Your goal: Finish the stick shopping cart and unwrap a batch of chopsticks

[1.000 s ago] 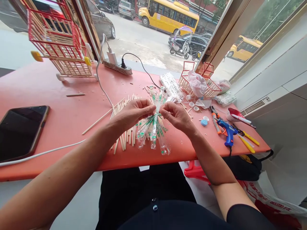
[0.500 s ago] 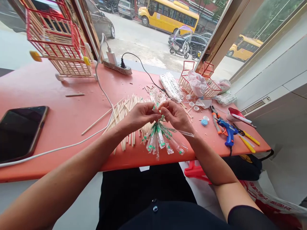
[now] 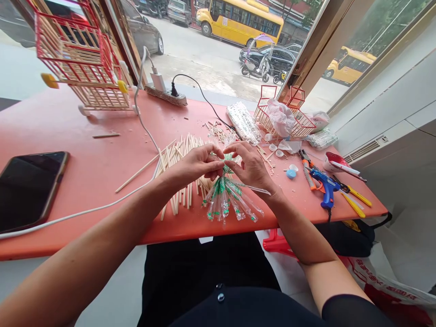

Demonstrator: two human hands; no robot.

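A bundle of clear plastic wrappers [image 3: 223, 197] with green print fans out near the table's front edge, gathered at its middle. My left hand [image 3: 204, 161] pinches the gathered part from the left with closed fingers. From the other side, my right hand [image 3: 250, 165] grips the same bundle, thumb and index finger almost meeting the left hand's. One thin wrapper strip reaches toward my right wrist. Beneath and left of the bundle lie many loose wooden sticks [image 3: 179, 181]. The exact spot under my fingertips is partly hidden.
A stick-built cart [image 3: 97, 86] stands at the back left, a phone [image 3: 32, 188] at the left. A power strip [image 3: 177, 97] lies by the window, its cables crossing the orange table [image 3: 109, 168]. At the right are a blue glue gun [image 3: 325, 186], pliers [image 3: 306, 170] and a stick basket [image 3: 299, 125].
My fingertips have shifted on the gathered wrappers, with the left fingers now more curled and the right fingers more arched. The wrappers' lower ends have swung slightly.
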